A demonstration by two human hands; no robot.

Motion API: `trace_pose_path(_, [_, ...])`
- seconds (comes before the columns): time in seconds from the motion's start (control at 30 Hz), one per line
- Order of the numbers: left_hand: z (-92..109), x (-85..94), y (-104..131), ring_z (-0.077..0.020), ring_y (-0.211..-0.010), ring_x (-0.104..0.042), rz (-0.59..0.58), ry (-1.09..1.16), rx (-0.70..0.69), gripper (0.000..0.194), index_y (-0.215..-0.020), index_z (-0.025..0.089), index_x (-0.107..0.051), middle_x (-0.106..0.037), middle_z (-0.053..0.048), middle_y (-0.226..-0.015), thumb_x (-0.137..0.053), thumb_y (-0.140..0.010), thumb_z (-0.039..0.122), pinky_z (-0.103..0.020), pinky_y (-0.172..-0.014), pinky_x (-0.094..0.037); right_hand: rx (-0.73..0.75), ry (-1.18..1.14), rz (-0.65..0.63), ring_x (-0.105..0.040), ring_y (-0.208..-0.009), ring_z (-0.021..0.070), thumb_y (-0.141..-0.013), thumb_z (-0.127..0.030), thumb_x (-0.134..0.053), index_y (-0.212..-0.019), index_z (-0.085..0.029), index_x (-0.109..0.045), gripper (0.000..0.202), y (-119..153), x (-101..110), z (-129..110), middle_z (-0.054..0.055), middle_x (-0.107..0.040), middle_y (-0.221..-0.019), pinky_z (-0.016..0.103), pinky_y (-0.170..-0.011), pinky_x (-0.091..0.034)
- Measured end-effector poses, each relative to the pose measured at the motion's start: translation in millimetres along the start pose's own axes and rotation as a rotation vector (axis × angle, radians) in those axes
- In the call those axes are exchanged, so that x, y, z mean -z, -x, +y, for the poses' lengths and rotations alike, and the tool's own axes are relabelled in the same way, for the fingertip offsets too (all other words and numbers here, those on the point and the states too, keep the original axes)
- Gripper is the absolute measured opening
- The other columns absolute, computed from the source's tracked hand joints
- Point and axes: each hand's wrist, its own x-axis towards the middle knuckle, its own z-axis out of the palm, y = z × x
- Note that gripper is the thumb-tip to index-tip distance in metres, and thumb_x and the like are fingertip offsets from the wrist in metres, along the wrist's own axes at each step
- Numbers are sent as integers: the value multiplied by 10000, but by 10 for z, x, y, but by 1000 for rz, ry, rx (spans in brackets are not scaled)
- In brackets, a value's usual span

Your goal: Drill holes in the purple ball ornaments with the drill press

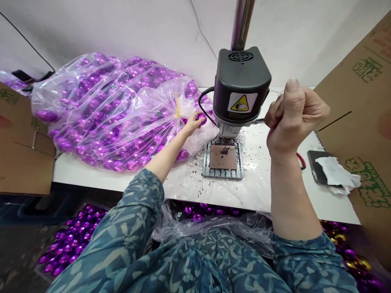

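My left hand (192, 124) reaches to the mouth of a big clear plastic bag and has its fingers closed round a shiny purple ball (201, 118). Full of such faceted balls, the bag (122, 110) is gathered near its mouth with a yellow tie (177, 105). My right hand (295, 116) is wrapped round the handle of a small drill press (241, 85), its grip hidden inside the fist; only the thin lever (259, 121) shows. Beneath the drill head, a brown square plate (222, 157) with a small hole lies on the slotted metal base (222, 174).
Dark shavings (195, 169) litter the white table (256, 187) around the base. A phone (320, 167) lies under crumpled white tissue (337, 171) at right. Cardboard boxes (357, 114) flank both sides. Purple balls (70, 240) fill a crate lower left; another plastic bag (214, 226) hangs below the table edge.
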Motion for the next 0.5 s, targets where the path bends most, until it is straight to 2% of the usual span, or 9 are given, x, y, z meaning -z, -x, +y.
trace_pose_path(0.1, [169, 288, 345, -173, -950, -758, -11, 285, 140, 270, -1235, 208, -667, -779, -82, -1121, -674, -981, 298, -327, -823, -677, -2, -66, 23, -282, -364, 21, -896, -581, -732, -533, -173, -286, 706, 0, -23, 28, -66, -236, -427, 273, -441, -182])
trace_pose_path(0.2, [354, 515, 843, -209, -1103, -772, 12, 407, 80, 288, -1236, 234, -667, -774, -102, -1232, -713, -1007, 403, -378, -931, -699, -1, -73, 38, -278, -355, 23, -852, -648, -735, -536, -180, -292, 718, -10, -46, 43, -71, -243, -423, 278, -435, -152])
trace_pose_path(0.27, [449, 534, 1205, -231, -1117, -782, -39, 437, 81, 358, -1263, 236, -667, -781, -117, -1230, -742, -999, 466, -414, -967, -700, 35, -72, 47, -265, -343, 32, -835, -690, -719, -537, -193, -285, 724, -19, -69, 43, -69, -243, -415, 300, -430, -126])
trace_pose_path(0.33, [494, 424, 1530, -236, -1063, -798, -127, 444, 122, 433, -1286, 231, -667, -793, -124, -1200, -796, -961, 486, -427, -941, -700, 80, -62, 53, -260, -338, 42, -832, -698, -704, -538, -207, -282, 711, -27, -94, 42, -65, -264, -413, 323, -430, -117])
trace_pose_path(0.4, [475, 217, 1769, -235, -1038, -802, -196, 430, 139, 506, -1284, 225, -655, -803, -122, -1187, -863, -901, 482, -418, -911, -689, 109, -49, 59, -263, -342, 49, -829, -689, -692, -544, -220, -293, 678, -31, -115, 45, -64, -288, -423, 336, -433, -124])
trace_pose_path(0.5, [338, -132, 1914, -236, -1068, -793, -206, 379, 94, 585, -1245, 214, -613, -812, -113, -1177, -916, -835, 501, -413, -935, -657, 131, -24, 66, -264, -354, 51, -835, -674, -654, -562, -236, -313, 619, -28, -129, 59, -69, -282, -441, 339, -440, -165])
